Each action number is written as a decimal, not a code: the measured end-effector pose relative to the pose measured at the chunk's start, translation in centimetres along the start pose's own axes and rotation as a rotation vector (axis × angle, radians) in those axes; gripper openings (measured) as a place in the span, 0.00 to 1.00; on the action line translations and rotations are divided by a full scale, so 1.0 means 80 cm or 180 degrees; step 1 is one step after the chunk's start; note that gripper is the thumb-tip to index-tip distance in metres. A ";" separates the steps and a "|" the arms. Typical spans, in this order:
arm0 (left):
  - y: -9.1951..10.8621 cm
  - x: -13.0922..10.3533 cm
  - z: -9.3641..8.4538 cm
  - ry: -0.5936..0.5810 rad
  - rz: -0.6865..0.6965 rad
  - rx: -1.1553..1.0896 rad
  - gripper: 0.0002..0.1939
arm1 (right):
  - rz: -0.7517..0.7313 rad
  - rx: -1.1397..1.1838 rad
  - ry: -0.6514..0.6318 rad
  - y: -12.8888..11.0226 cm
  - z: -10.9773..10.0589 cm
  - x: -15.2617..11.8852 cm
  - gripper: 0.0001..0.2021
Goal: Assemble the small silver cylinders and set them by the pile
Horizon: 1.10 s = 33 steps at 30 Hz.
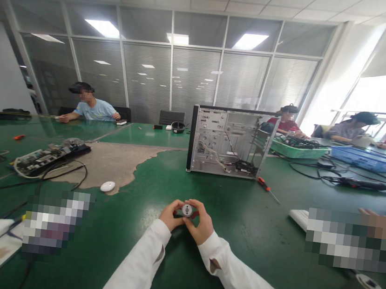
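Between the fingertips of both my hands is a small round metal cylinder, its light grey end face turned up and marked with dark spots. What kind of part it is I cannot make out. My left hand pinches it from the left, while the thumb and fingers of my right hand close on its other side. Beyond my hands an open computer case stands on the green table, showing its bare metal inside and a few cables. An orange-handled screwdriver lies by its right corner.
At left lie a circuit board assembly, cables and a white oval object. A green basket and a blue basket stand at back right, near a black corded tool. Other people sit around; a person's hand reaches in at right.
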<state>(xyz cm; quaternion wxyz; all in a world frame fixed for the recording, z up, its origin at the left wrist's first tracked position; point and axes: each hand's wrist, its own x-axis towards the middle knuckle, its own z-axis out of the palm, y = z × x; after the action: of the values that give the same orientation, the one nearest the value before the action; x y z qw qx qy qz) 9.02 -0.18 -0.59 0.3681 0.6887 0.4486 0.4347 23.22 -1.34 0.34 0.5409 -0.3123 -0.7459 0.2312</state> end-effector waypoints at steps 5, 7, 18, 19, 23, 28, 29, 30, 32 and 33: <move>0.005 0.000 0.002 -0.0314 -0.0130 -0.0533 0.19 | 0.0145 -0.0178 0.0190 0.001 -0.001 -0.001 0.22; 0.010 -0.001 0.002 -0.0409 -0.0209 -0.0855 0.23 | 0.0222 -0.0119 0.0163 -0.003 -0.003 0.000 0.21; 0.012 -0.002 -0.002 -0.0579 -0.0510 -0.1927 0.23 | 0.1102 0.2152 -0.0271 0.020 -0.003 0.007 0.21; 0.011 -0.002 -0.002 -0.0596 -0.0533 -0.1938 0.24 | 0.1149 0.2423 -0.0328 0.022 -0.003 0.007 0.21; 0.012 -0.001 -0.003 -0.0699 -0.0569 -0.1955 0.24 | 0.1248 0.2920 -0.0378 0.022 -0.004 0.008 0.22; 0.015 -0.002 0.001 -0.0548 -0.0470 -0.1716 0.24 | 0.1231 0.2650 -0.0192 0.024 -0.004 0.008 0.23; 0.016 -0.002 0.004 -0.0487 -0.0439 -0.1583 0.24 | 0.1210 0.2557 -0.0154 0.026 -0.004 0.007 0.23; 0.016 -0.003 0.007 -0.0422 -0.0410 -0.1423 0.24 | 0.1196 0.2480 -0.0123 0.029 -0.004 0.007 0.23; 0.016 -0.004 0.012 -0.0247 -0.0333 -0.1074 0.23 | 0.1193 0.2394 -0.0027 0.034 -0.005 0.007 0.23; 0.016 -0.005 0.015 -0.0143 -0.0289 -0.0900 0.22 | 0.1199 0.2374 0.0053 0.036 -0.005 0.007 0.23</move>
<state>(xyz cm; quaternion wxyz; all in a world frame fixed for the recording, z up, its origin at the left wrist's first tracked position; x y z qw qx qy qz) 10.42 -1.08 0.01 0.4906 0.6185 0.4053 0.4610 24.12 1.07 -1.09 0.5712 -0.2279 -0.5365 0.5779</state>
